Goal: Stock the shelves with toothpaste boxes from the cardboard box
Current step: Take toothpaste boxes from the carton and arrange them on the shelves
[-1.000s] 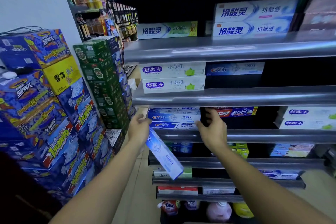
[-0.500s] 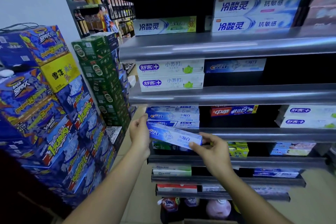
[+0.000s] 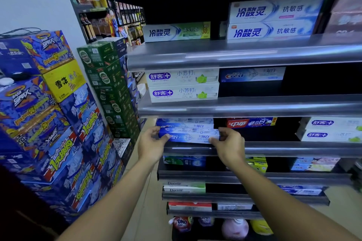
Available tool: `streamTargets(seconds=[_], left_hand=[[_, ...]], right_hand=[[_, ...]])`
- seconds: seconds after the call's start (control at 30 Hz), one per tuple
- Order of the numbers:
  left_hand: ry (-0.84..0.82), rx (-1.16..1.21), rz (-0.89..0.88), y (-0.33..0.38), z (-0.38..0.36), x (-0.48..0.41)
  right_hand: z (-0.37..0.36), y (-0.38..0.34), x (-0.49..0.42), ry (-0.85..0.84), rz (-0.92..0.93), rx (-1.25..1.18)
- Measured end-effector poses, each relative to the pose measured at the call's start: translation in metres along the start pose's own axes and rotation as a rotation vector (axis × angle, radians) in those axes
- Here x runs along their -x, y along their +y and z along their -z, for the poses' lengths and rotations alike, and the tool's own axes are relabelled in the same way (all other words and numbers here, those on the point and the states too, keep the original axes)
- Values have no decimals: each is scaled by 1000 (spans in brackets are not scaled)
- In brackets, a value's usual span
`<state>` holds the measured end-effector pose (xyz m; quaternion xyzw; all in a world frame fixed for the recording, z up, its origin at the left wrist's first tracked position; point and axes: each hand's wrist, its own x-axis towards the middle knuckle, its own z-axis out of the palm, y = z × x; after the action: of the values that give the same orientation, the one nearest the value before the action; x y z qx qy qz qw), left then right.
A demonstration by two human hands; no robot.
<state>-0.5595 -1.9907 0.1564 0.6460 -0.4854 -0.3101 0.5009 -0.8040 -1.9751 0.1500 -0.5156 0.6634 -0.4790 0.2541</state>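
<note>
A blue Crest toothpaste box (image 3: 189, 136) lies level at the front of the third shelf (image 3: 274, 148), in front of a stack of like blue boxes (image 3: 185, 123). My left hand (image 3: 150, 144) grips its left end, thumb on the front face. My right hand (image 3: 229, 146) pinches its right end. To the right on the same shelf stand a red and blue toothpaste box (image 3: 251, 122) and two white boxes (image 3: 331, 129). The cardboard box is out of view.
Higher shelves carry white toothpaste boxes (image 3: 183, 85) and blue-lettered ones (image 3: 272, 19). Lower shelves hold more boxes (image 3: 184, 187) and bottles (image 3: 235, 228) at the bottom. Stacked blue drink cartons (image 3: 45, 115) and green cartons (image 3: 109, 84) stand close on the left, beside a narrow floor strip (image 3: 145, 211).
The box swung from hanging slanted in my left hand to level. My right hand came off the shelf and took its right end. Both hands carried it up to the third shelf.
</note>
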Motion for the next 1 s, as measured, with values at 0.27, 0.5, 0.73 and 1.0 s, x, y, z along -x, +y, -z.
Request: streamTargets(seconds=[0.27,0.5,0.73,1.0], left_hand=[[14,-202,64,5,1,-21],[0,-306,126,-2,4,-25],[143,-240,-25,-14,15,2],[-73,-295,-200,-130,-4,112]], right_hand=[[-13,-8,-19,-14,9,128],[-19,-8,-19,-120,34,280],[8,-16,2,-102,201,199],[48,98,79,-144,223,83]])
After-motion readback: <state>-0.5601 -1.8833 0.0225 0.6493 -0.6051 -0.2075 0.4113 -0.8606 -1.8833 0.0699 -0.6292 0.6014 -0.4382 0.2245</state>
